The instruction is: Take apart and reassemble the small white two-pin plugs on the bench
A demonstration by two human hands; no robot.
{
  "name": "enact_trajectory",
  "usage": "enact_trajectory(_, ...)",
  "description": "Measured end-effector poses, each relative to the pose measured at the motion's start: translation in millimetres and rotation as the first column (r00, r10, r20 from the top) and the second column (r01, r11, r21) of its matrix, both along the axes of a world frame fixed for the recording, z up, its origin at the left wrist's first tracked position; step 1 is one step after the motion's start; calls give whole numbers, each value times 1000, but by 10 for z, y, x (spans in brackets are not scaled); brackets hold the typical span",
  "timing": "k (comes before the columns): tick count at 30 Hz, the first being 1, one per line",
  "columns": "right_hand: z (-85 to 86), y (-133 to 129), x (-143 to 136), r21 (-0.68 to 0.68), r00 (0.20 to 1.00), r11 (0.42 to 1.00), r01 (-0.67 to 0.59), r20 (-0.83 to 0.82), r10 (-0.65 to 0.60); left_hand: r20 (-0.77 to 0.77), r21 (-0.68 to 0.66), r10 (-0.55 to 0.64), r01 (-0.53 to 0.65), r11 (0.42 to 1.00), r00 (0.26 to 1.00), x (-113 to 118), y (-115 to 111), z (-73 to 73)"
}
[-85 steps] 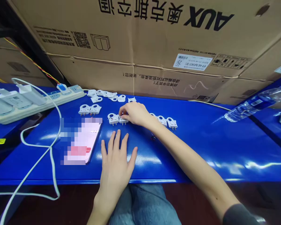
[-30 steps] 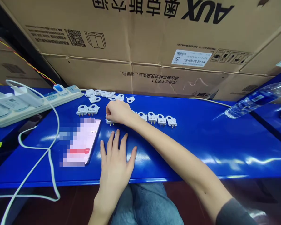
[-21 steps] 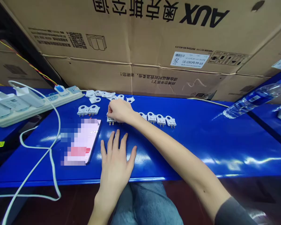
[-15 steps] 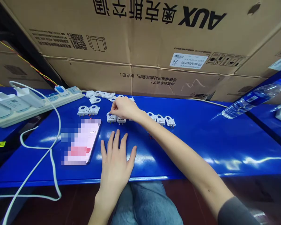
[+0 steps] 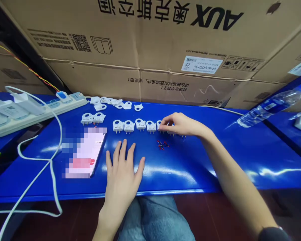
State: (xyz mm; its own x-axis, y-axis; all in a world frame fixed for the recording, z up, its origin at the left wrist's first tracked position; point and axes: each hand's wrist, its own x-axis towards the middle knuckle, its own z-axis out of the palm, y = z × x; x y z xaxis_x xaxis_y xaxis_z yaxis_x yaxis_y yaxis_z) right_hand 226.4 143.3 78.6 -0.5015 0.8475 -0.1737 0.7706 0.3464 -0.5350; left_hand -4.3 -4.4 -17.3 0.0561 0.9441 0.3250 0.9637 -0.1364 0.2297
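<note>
My left hand (image 5: 124, 177) lies flat on the blue table (image 5: 215, 157), fingers spread, holding nothing. Several white two-pin plugs with ring handles (image 5: 118, 126) stand in a row beyond it. Over the right part of this row, my right hand (image 5: 182, 124) has its thumb and fingertips closed at one plug (image 5: 160, 126), and covers parts of the plugs at the end. Just in front of the row is a small pile of red and black parts (image 5: 163, 145). Two more plugs (image 5: 98, 118) stand side by side farther left.
A phone (image 5: 86, 154) lies left of my left hand. Behind are loose white ring pieces (image 5: 111, 101) and a large cardboard box (image 5: 140, 40). A power strip (image 5: 57, 108) with chargers and a white cable (image 5: 51, 167) is at left, a plastic bottle (image 5: 271, 105) at right.
My right hand has moved right along the row, uncovering the plugs on the left and the red and black parts. My left hand stays flat on the table.
</note>
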Motion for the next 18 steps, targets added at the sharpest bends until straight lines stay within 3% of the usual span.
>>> enact_trajectory(8,-196,-137,333,102,974,969,226,5,-228,-8,-17,6,-7,1000,1000,20,14,24)
enact_trajectory(18,-321,-255,326,202,970,950,240,2,-245,-18,-37,2,-2,999,1000,42,82,90)
